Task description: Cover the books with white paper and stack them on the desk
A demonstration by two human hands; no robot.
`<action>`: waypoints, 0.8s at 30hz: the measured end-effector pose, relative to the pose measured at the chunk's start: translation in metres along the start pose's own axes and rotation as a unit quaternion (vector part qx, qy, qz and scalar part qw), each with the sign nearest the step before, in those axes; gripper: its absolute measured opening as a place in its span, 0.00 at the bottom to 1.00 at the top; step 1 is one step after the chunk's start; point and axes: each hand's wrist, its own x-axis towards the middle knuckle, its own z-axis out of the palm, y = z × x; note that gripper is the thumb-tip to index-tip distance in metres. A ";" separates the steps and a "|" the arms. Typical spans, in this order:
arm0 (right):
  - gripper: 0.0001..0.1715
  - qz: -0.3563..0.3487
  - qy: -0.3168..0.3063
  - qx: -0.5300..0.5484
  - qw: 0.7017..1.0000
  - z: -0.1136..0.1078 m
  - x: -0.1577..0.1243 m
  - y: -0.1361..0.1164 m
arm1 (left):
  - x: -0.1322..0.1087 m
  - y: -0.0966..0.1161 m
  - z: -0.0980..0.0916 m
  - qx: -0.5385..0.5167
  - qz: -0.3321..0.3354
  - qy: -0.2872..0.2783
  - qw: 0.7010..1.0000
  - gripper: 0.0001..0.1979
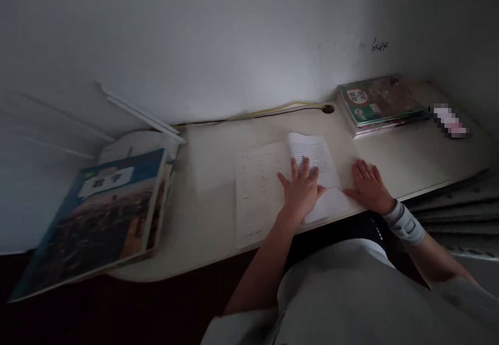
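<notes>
My left hand (pixel 300 189) lies flat with its fingers spread on a folded white printed sheet (pixel 316 159), pressing its left part. The folded sheet rests on a larger white paper (pixel 257 189) spread on the pale desk (pixel 206 178). Just to the right of the sheet, my right hand (pixel 368 185) rests palm down on the desk, fingers stretched out and holding nothing. A light band wraps my right wrist (pixel 405 224).
A blue-covered book (pixel 101 215) tops a stack hanging over the desk's left end. Another stack of colourful books (pixel 380 105) sits at the back right by the wall. A yellow cable (pixel 273 109) runs along the wall to a hole in the desk.
</notes>
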 end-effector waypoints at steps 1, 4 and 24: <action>0.43 -0.006 0.005 -0.001 1.000 0.003 -0.003 0.002 | -0.001 -0.002 0.000 0.001 -0.008 0.000 1.000 0.27; 0.41 -0.016 0.022 0.001 1.000 0.006 -0.007 0.002 | -0.003 -0.004 0.000 -0.003 -0.023 -0.001 1.000 0.27; 0.26 0.004 0.039 0.055 0.998 -0.001 -0.006 -0.004 | 0.000 -0.001 0.007 -0.020 -0.023 0.001 1.000 0.26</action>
